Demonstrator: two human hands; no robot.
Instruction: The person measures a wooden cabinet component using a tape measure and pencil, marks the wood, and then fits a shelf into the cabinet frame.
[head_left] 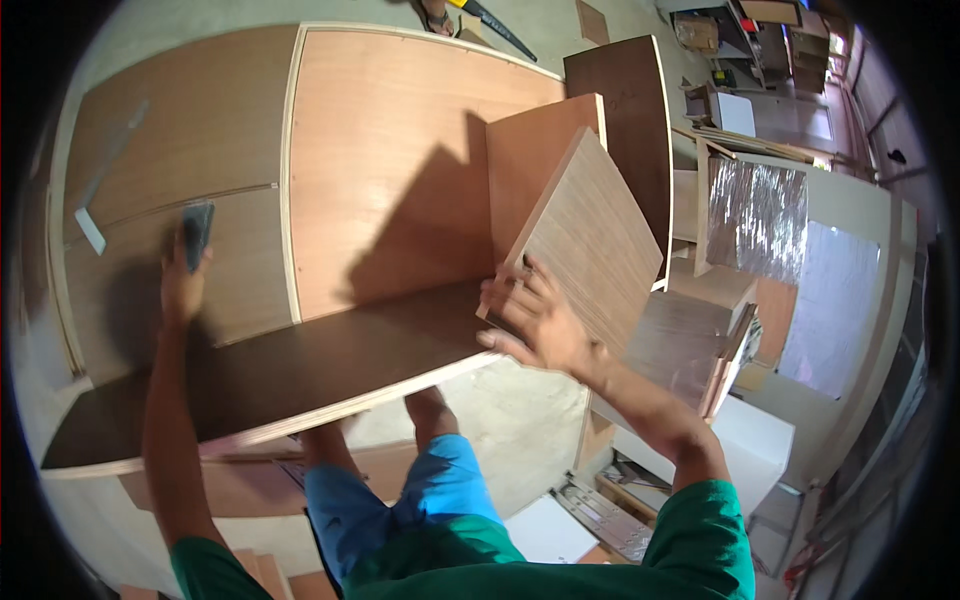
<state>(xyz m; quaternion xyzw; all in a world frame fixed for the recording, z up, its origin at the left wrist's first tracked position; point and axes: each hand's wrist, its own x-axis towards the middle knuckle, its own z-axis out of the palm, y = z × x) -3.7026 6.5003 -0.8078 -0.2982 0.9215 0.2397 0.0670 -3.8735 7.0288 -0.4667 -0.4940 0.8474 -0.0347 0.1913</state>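
A large wooden cabinet carcass lies before me, with a dark brown side panel (300,345) along its near edge. My left hand (182,285) reaches over that panel into the left compartment. Its fingers are closed on a small dark grey block (198,232), whose exact kind I cannot make out. A wood-grain board (590,235) stands tilted at the carcass's right end. My right hand (545,322) lies against its lower left corner, fingers spread and partly blurred, the thumb apart. Past the board is an upright light wooden divider (530,160).
A pale metal strip (92,228) lies in the left compartment. Beyond the right end stands another dark panel (625,140). A yellow-and-black tool (490,25) and a person's foot (438,18) are on the far floor. Boards and a foil-covered sheet (757,215) crowd the right.
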